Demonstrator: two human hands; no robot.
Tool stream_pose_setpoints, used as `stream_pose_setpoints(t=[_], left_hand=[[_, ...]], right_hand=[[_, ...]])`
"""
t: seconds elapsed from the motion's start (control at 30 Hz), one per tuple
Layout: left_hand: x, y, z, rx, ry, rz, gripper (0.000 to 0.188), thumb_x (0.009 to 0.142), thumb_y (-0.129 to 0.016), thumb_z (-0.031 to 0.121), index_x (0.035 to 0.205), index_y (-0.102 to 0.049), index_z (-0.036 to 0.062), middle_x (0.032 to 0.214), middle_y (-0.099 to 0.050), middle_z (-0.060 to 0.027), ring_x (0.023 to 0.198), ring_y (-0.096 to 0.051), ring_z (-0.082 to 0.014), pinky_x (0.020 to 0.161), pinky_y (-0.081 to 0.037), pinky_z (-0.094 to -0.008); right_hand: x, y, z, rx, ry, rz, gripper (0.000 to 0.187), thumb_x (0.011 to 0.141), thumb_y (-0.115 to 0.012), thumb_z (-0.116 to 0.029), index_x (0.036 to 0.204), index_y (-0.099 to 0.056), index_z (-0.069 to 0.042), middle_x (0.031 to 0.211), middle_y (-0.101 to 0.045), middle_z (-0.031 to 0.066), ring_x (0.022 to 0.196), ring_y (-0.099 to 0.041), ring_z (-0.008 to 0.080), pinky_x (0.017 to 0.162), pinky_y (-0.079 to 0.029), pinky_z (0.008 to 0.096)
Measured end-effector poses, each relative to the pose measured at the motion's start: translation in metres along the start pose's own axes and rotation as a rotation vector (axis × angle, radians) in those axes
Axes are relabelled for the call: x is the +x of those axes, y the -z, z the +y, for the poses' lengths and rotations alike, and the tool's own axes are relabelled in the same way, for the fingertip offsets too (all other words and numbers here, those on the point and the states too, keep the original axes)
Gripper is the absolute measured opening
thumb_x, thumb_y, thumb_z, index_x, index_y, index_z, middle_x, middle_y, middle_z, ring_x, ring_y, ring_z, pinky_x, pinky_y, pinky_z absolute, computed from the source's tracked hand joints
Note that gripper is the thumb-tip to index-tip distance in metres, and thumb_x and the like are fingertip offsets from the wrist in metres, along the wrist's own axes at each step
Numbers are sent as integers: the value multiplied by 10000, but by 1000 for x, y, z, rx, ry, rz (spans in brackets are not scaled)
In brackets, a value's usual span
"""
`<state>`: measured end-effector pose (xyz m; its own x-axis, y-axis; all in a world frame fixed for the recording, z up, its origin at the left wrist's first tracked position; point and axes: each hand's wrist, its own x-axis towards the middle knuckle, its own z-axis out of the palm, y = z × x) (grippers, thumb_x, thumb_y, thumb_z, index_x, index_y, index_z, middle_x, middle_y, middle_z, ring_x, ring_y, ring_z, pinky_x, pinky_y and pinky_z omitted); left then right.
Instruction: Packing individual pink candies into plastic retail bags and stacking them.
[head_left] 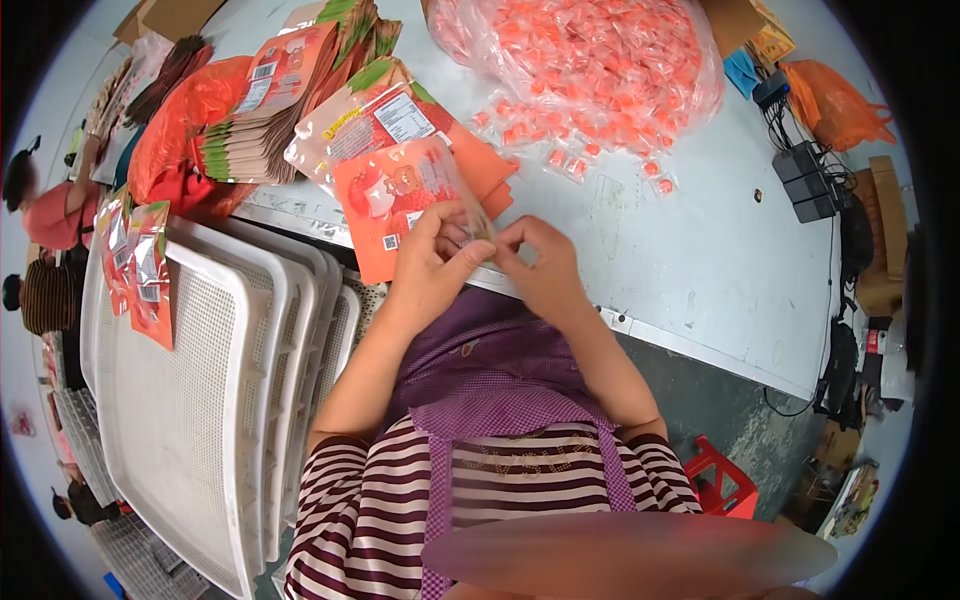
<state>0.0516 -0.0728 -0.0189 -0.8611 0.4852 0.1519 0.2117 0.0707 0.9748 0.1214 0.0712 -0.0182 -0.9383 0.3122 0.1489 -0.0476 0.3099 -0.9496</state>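
Observation:
A flat red pouch (372,212) with a strawberry and bear print lies at the table's near edge, partly under my left hand (437,262). That hand is closed, thumb against curled fingers, on the pouch's right edge. Right beside it, my right hand (543,268) pinches with thumb and forefinger at the same blurred, shiny edge. Whether the pouch's mouth is parted there cannot be made out. Just beyond my hands lie more printed pouches (405,117), fanned on the table. Farther off, small wrapped red sweets (567,162) have spilled from a large clear bag (705,75).
Stacked white perforated trays (180,390) stand at my left, with two pouches (150,290) on the top one. Bundled pouches (262,125) and a red plastic bag (190,120) sit far left. Black power adapters (808,180) line the table's right edge. A red stool (722,480) stands below.

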Motion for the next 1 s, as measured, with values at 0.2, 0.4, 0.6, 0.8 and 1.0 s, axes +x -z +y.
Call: stream_pose_setpoints(t=[0.2, 0.4, 0.6, 0.8, 1.0], left_hand=[[-14, -4, 23, -111, 164, -96, 67, 831, -632, 35, 872, -591, 2, 758, -605, -14, 692, -568, -79, 647, -472, -216], [-16, -3, 15, -108, 136, -125, 74, 828, -637, 25, 775, -592, 0, 710, -622, -27, 640, -572, -80, 595, -476, -218], [-18, -9, 23, -260, 189, -146, 66, 838, -623, 15, 812, -563, 10, 741, -601, -10, 629, -548, -58, 574, -460, -205], [-37, -16, 18, 125, 74, -161, 93, 831, -577, -19, 808, -498, 23, 680, -489, 22, 608, -459, -20, 516, -385, -192], [-58, -11, 29, 259, 7, -179, 171, 740, -618, -6, 809, -464, 24, 621, -511, -115, 533, -531, -201, 506, -432, -298]], right_hand=[[-14, -5, 10, 43, 124, -45, 177, 734, -685, -16, 709, -511, -11, 724, -517, 48, 657, -511, 142, 611, -413, 271], [-27, 2, 2, 637, -167, -71, 189, 737, -709, -29, 717, -522, -11, 762, -548, 55, 689, -547, 151, 610, -434, 263], [-35, 9, 0, 47, -52, 22, 154, 805, -657, -76, 809, -525, 3, 805, -609, 124, 704, -601, 197, 627, -474, 291], [-47, 4, -7, -329, 15, -228, 359, 847, -517, -78, 1172, -402, 23, 776, -602, 220, 708, -625, 346, 620, -491, 415], [-59, 2, -15, -429, -2, -223, 356, 803, -503, -32, 1152, -464, 23, 776, -611, 212, 688, -606, 383, 616, -485, 419]])
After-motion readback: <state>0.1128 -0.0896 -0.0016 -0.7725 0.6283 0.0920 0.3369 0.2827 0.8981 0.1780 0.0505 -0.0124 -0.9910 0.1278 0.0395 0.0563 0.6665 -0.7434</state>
